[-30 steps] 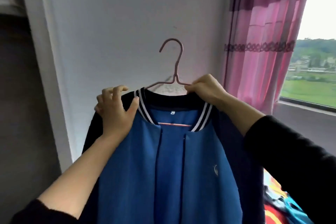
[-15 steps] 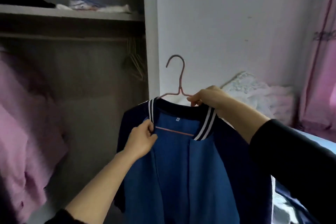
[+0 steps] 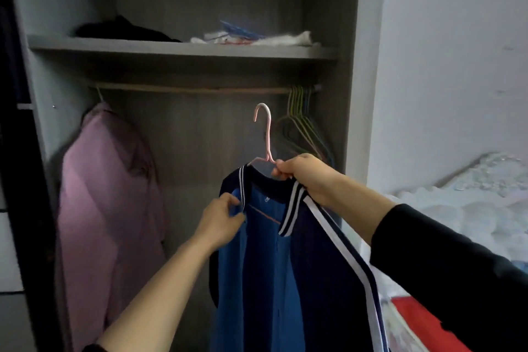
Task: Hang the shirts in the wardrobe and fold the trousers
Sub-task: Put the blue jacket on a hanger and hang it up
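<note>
Gripping hanger [image 3: 268, 140], right hand [image 3: 305, 177]; shirt [image 3: 257, 280], left hand [image 3: 218, 223]

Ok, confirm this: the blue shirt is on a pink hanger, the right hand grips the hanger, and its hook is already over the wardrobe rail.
Wrong on the hook: the head view shows it below the rail, in the air. The blue shirt is on the pink hanger, gripped by the right hand.

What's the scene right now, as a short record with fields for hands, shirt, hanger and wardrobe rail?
left hand: pinches front edge of blue shirt below collar
right hand: holds pink hanger at the neckline
shirt: on the hanger, not yet hung
hanger hook: below wardrobe rail, apart from it
rail: pink garment at left, empty hangers bunched at right
</note>
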A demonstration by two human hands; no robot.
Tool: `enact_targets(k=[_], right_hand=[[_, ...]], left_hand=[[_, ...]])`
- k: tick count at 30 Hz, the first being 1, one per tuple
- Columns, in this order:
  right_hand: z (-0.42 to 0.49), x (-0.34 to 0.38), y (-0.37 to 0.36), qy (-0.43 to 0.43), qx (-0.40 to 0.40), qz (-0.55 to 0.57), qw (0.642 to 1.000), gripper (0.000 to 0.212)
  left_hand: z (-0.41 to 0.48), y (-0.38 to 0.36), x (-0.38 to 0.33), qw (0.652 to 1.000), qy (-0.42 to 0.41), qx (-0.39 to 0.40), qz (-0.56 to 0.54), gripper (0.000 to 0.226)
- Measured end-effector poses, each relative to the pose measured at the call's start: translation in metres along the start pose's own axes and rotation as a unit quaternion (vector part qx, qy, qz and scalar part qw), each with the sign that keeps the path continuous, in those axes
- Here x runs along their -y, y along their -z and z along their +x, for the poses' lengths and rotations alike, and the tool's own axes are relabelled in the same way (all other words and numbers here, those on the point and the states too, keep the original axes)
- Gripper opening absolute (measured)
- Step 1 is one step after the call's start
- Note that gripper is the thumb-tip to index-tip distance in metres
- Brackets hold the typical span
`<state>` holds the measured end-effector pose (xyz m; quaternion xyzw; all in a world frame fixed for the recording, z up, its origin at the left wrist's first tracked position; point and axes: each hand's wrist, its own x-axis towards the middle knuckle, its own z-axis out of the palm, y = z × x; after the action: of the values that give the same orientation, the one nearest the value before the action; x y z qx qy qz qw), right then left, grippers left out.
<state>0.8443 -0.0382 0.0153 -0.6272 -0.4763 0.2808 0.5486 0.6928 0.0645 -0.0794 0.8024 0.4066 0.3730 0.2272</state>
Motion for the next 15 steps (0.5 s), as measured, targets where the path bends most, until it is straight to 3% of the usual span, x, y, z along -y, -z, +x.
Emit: enact_targets(k=[8,11,13,15], right_hand=[[0.115,0.020,-0.080,0.011,0.083,0.115,0.990,0.013],[0.154,0.033,-0.114,0.008,0.101,0.154,0.983,0.025],[0.178,0.038,-0.136,0.018,0.115,0.146,0.982,0.015],[0.201,0.044,-0.155,0.033,0.122,0.131,0.983,0.028]], left_hand=[[0.119,0.067,0.066,0.995,0.011,-0.066,0.075,0.029],[0.156,0.095,0.086,0.990,0.006,-0.083,0.114,0.030],[0.179,0.114,0.098,0.986,-0.005,-0.097,0.139,0.030],[0.202,0.134,0.110,0.980,-0.020,-0.110,0.166,0.031]])
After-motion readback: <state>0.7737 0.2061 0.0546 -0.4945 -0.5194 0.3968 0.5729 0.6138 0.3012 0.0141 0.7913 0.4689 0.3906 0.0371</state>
